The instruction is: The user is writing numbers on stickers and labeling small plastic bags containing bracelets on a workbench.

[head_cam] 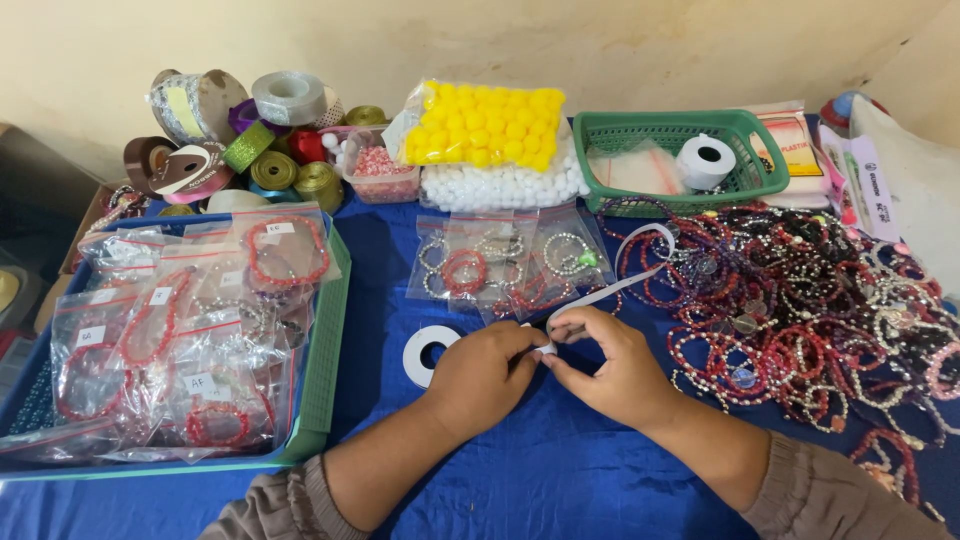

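1. Covering the whole tabletop (pixel 560 480), a blue cloth is carrying everything, probably so small beads are showing up and not rolling off.
2. Sprawling across the right side, a loose heap of beaded bracelets (pixel 800 310) in reds, whites and silvers is lying unbagged, within easy reach.
3. Sitting on the left, a green tray (pixel 322 380) is holding clear bags of red bracelets (pixel 190 340), each wearing a small white label near its top edge, overlapping like a sorted stack.
4. Resting against the back wall, a bag of yellow balls (pixel 490 125) is lying on a bag of white balls (pixel 500 187); beside them a green basket (pixel 610 135) is keeping a white tape roll (pixel 706 160), and ribbon spools (pixel 250 130) are crowding the far left.
5. Meeting at centre, the left hand (pixel 485 375) and right hand (pixel 615 375) are pressed together, fingertips pinching one end of a white strip (pixel 610 290) that is running up and right toward the heap, held taut and clear of the cloth.
6. Lying just left of the hands, a flat white tape roll (pixel 428 352) is waiting close by.
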